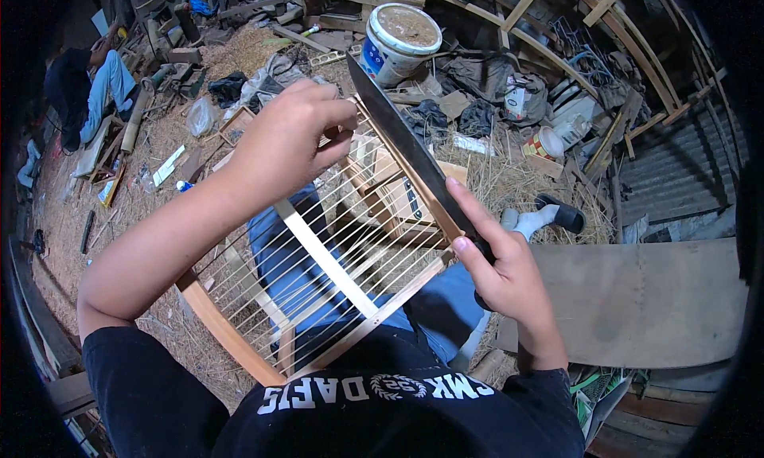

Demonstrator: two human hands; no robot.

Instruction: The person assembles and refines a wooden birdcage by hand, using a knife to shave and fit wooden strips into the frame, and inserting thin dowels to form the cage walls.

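A wooden cage (322, 255) with many thin bamboo rods lies tilted across my lap, its near corner against my shirt. My right hand (509, 279) is closed around a long dark blade like a machete (406, 144), holding it along the cage's far right rail (426, 191). The thumb presses by the end of that rail, and the blade's handle is hidden. My left hand (298, 132) is bent over the far corner of the cage, fingers curled in a pinch at the rod ends. Whatever they hold there cannot be made out.
Beyond the cage stand a wooden box (398, 199) and a white bucket (402, 36). A wide board (645, 299) lies at right. Wood scraps, straw and shavings cover the ground. Another person (87, 92) sits at far left. A sandalled foot (549, 217) shows right of the box.
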